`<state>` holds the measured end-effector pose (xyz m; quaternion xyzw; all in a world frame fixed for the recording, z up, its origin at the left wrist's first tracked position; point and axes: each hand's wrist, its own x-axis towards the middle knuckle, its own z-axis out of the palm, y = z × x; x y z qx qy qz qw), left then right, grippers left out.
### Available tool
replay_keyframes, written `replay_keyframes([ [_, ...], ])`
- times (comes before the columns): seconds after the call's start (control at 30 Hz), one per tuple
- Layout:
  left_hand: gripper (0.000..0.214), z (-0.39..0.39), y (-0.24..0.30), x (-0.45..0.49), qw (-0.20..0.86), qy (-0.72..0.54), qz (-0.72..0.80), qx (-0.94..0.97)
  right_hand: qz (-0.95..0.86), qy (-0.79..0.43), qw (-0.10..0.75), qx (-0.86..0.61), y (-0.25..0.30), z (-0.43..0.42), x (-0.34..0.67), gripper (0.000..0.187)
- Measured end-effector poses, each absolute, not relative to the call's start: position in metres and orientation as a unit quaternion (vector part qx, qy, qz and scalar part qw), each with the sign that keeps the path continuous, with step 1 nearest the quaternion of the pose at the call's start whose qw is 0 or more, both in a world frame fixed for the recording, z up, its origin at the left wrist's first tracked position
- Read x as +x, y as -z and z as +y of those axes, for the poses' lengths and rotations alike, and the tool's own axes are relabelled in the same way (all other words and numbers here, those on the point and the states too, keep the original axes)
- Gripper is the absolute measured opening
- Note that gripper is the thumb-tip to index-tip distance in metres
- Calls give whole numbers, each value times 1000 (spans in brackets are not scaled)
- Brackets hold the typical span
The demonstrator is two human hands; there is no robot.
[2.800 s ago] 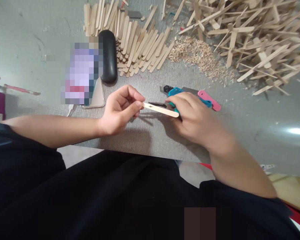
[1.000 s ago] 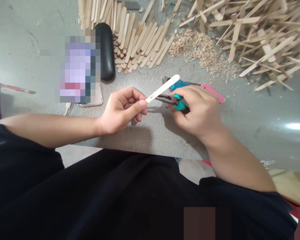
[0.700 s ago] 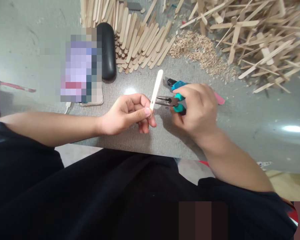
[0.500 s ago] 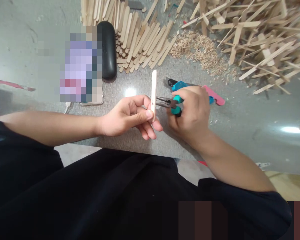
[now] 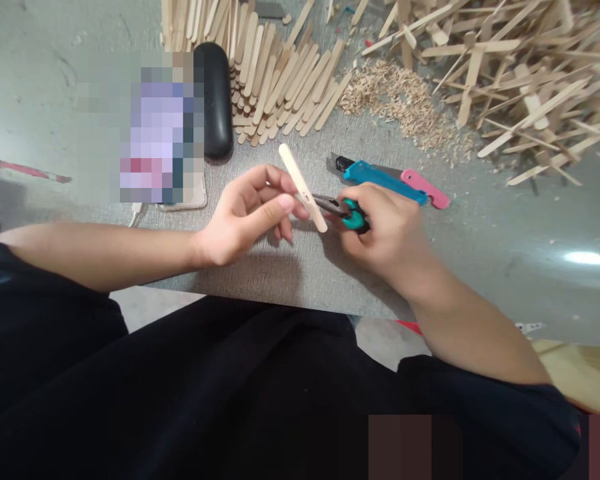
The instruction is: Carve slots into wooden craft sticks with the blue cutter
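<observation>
A pale wooden craft stick (image 5: pixel 295 173) slants above the table, with a small notched hole near its middle. My left hand (image 5: pixel 250 217) has curled fingers at the stick's left edge, some passing behind it, and the thumb tip lies just beside it. My right hand (image 5: pixel 387 233) is closed round the green-and-black handles of needle-nose pliers (image 5: pixel 354 215). The jaws meet the stick at the hole; whether they pinch the wood I cannot tell. Just beyond my right hand lies a blue utility knife (image 5: pixel 383 181), beside a pink-handled blade (image 5: pixel 425 189).
Stacked craft sticks (image 5: pixel 280 80) stand at the back beside a black case (image 5: pixel 214 100). Wood shavings (image 5: pixel 395 97) and a large heap of loose sticks (image 5: pixel 525 80) spread to the right. At the left, a blurred phone (image 5: pixel 160 133) has a white cable (image 5: pixel 136 215).
The stick has tilted from upright, its top now leaning left. My left thumb has shifted off its face. The pliers have moved slightly in against the hole.
</observation>
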<state>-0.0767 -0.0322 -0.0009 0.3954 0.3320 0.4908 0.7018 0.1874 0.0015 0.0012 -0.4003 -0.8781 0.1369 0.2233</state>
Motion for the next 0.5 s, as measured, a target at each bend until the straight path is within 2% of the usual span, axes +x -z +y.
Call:
replay_keyframes([
  [0.07, 59, -29, 3, -75, 649, -545, 356, 394, -883, -175, 195, -389, -7, 6, 192, 6],
  [0.17, 55, -26, 4, -73, 617, -560, 370, 410, -892, -221, 155, -362, -16, 12, 196, 9],
  [0.37, 59, -28, 1, -74, 675, -519, 380, 361, -880, -261, 135, -374, -21, 17, 192, 11],
  [0.5, 61, -28, 4, -73, 693, -512, 374, 343, -880, -253, 177, -360, -12, 12, 189, 15],
])
